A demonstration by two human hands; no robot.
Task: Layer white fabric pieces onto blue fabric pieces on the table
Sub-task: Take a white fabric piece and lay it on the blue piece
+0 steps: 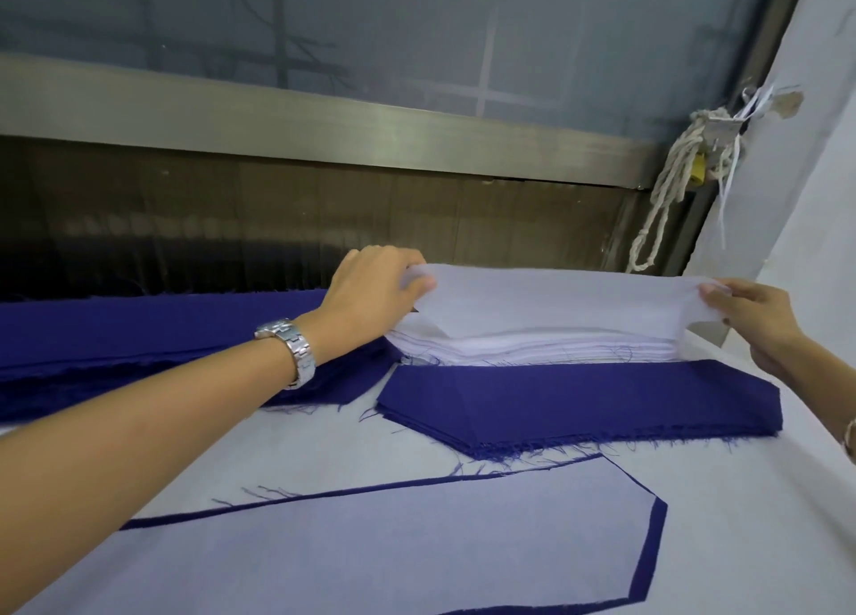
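Head view: a layering job under way, judging by one pair laid out and two stacks not yet used.
Left hand (384,285): fingers curled over the left end of the top white piece (546,297), pinching it.
Right hand (750,322): pinches the right end of the same piece. The hands are well apart, so the cloth stretches between them and probably peels off alone, without dragging the sheet below.
White stack (532,348): directly under the lifted piece, at the far side.
Blue stack (579,399): just in front of the white stack and touching it, with frayed edges. The two supplies sit side by side, likely for easy reach.
Layered pair (393,540): nearest the camera, white lies on blue with a thin blue margin showing along its far and right edges.
Loose blue fabric (139,336): heaped at the left, under the left forearm.
Wristwatch (289,353): metal, on the left wrist.
Table (741,498): covered in pale cloth strewn with blue threads.
Room: a metal rail (324,119) under a frosted pane, and a knotted rope (671,188) beside a pale wall.
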